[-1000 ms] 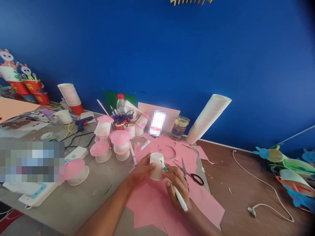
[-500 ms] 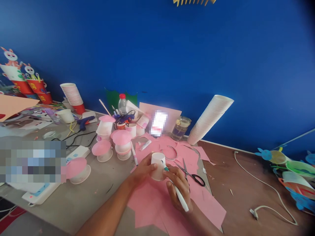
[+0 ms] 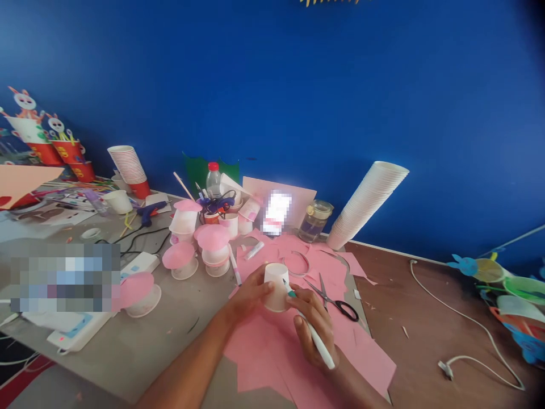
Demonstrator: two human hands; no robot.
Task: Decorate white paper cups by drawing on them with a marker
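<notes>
A single camera, worn on the person's head, looks forward and down over a grey flat tabletop (image 3: 179, 304). A white tapered paper cup (image 3: 276, 292) appears below the centre of its view, close to the lens, with the bare left hand (image 3: 251, 295) and bare right hand (image 3: 314, 321) at either side. Behind the cup it faces a plain blue wall (image 3: 255, 85); its wide field reaches a brown flat surface (image 3: 417, 363) right of the cup and a white plastic power strip (image 3: 87, 330) left of it.
</notes>
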